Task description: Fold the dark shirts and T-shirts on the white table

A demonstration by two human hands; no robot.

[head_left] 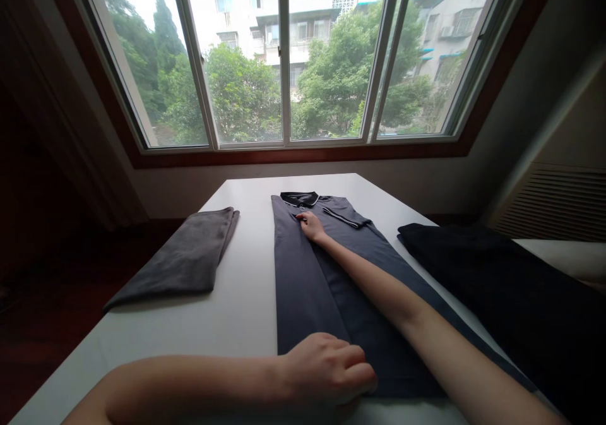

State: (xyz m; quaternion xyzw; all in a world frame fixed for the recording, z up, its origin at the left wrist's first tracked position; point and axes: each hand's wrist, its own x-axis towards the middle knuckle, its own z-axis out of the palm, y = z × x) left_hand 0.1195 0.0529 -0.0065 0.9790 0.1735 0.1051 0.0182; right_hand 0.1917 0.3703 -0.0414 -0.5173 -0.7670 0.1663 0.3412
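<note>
A dark grey polo shirt (303,286) lies lengthwise on the white table, its black, white-edged collar (299,198) at the far end. Its left side is folded inward, while a short sleeve with white trim shows on the right. Just below the collar, my right hand (311,226) pinches the shirt cloth between thumb and fingers. Near the hem, my left hand (331,368) is closed on the shirt, knuckles up; its fingertips are mostly hidden beneath it. My right forearm crosses over the right half of the shirt.
Folded grey-brown cloth (189,257) lies at the table's left edge. A black garment (497,286) is spread on the right. The white table (246,311) narrows toward a wall below a wide window (284,144). A slatted panel (553,197) stands at the far right.
</note>
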